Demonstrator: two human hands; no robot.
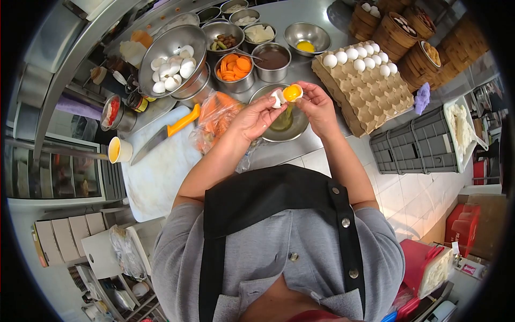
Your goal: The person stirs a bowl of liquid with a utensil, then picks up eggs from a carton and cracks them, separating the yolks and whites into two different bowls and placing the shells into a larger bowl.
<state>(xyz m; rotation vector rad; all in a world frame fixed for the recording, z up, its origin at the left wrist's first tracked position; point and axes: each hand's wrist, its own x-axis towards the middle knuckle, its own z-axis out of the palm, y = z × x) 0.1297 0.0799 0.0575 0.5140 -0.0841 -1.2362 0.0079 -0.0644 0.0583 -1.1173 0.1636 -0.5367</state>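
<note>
Over a steel bowl point(292, 134) with egg white in it, my two hands hold the halves of a cracked egg close together. My left hand point(256, 117) is closed on a white eggshell half point(277, 99). In my right hand point(317, 107) is the other shell half, with a yellow yolk point(293, 93) in it. A smaller steel bowl point(292, 31) beyond holds another yolk point(306, 46). White eggs point(352, 53) fill the far part of a cardboard tray point(370, 102) on the right. A large bowl point(147, 70) at the left contains empty white shells point(174, 68).
A knife point(166, 133) with a yellow handle lies on a white cutting board point(155, 182). Beside it are a paper cup point(119, 150) and a plastic bag of orange pieces point(214, 121). Sliced carrots point(234, 67) and bamboo steamers point(396, 33) stand farther back. A grey crate point(413, 145) is at right.
</note>
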